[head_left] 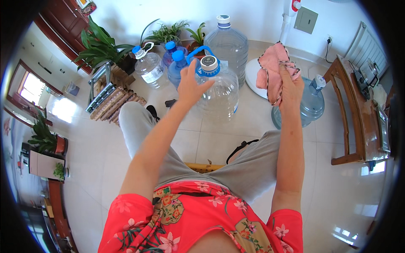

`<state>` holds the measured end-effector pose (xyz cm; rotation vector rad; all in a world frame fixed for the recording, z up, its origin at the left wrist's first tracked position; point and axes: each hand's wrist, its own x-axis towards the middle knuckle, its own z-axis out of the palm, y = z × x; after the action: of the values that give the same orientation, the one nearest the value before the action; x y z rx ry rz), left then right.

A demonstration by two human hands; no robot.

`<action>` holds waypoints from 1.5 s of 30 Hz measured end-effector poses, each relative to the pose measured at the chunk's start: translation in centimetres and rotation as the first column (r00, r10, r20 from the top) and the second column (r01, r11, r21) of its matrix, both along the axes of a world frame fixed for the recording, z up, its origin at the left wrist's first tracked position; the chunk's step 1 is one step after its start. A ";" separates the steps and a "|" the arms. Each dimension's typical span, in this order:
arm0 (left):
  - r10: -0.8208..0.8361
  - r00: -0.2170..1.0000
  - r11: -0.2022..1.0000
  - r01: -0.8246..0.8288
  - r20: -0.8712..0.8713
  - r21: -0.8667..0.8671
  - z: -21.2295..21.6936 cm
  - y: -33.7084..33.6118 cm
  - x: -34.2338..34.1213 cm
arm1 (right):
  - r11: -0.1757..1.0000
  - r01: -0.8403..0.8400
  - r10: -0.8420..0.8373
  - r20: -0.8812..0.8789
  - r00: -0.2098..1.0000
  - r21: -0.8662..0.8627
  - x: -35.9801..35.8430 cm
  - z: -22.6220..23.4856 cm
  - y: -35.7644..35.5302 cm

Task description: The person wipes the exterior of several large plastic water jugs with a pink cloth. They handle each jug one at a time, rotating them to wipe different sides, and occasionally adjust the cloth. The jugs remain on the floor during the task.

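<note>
My left hand (192, 86) reaches toward a large clear water bottle (221, 95) with a blue handle (203, 50) and a white-topped cap. Its thumb and fingers are apart, with the fingertips next to the handle; whether they touch it I cannot tell. My right hand (291, 86) is closed on a pink cloth (274, 69) with a dark patterned edge, held up in the air. Below that hand a bluish water jug (311, 103) lies tilted or on its side on the floor, partly hidden by my forearm.
Behind stand a big clear jug (228, 46), a clear bottle with a white handle (149, 69) and blue-capped bottles (177, 67). Potted plants (101, 44) and stacked egg trays (116, 103) are at left. A white round fan base (255, 78) and wooden table (354, 126) stand right.
</note>
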<state>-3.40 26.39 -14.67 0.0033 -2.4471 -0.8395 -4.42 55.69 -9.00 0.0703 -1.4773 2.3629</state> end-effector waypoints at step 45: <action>0.270 0.559 0.963 -0.164 0.784 -0.215 -29.1 -19.6 -1.5 | 0.802 0.204 -0.365 0.190 0.911 0.561 -1.1 -0.7 2.4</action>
<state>-4.88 6.81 -43.72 0.8195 -3.2438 -0.6441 -5.56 58.08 -9.74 -0.3590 -2.0829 1.7138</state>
